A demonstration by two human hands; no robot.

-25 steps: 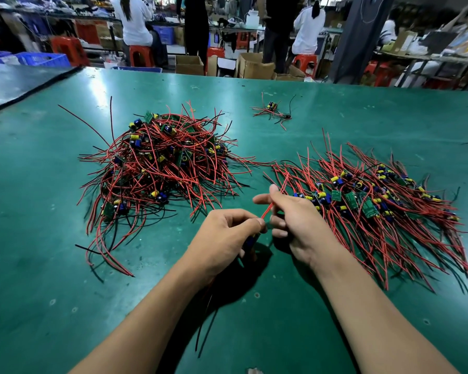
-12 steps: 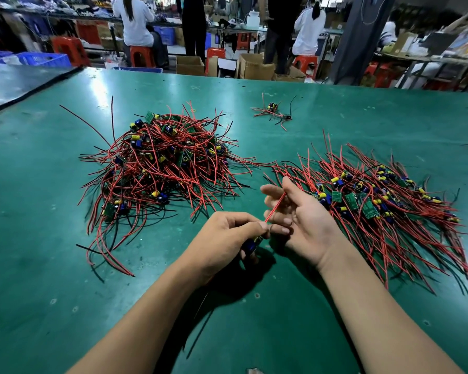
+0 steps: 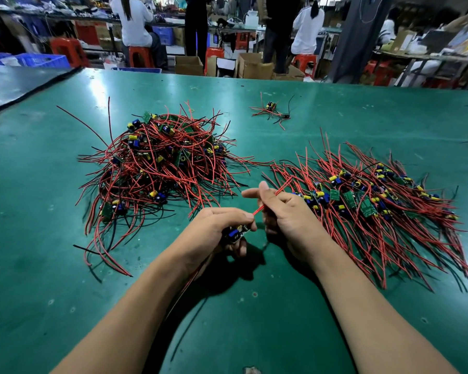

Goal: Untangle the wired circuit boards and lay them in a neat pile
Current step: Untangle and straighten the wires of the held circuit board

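— What's moved?
— My right hand (image 3: 289,214) lay open half a second ago; now its fingers curl round the thin red wire (image 3: 257,209), forefinger sticking out.
— And the left?
— My left hand (image 3: 216,230) grips the small blue-capped circuit board (image 3: 235,234) at lower centre, its wire running up to the right hand. The tangled heap of red-wired boards (image 3: 160,168) sits centre left and the combed-out pile of wired boards (image 3: 376,201) centre right — both on the green table mat (image 3: 38,211).
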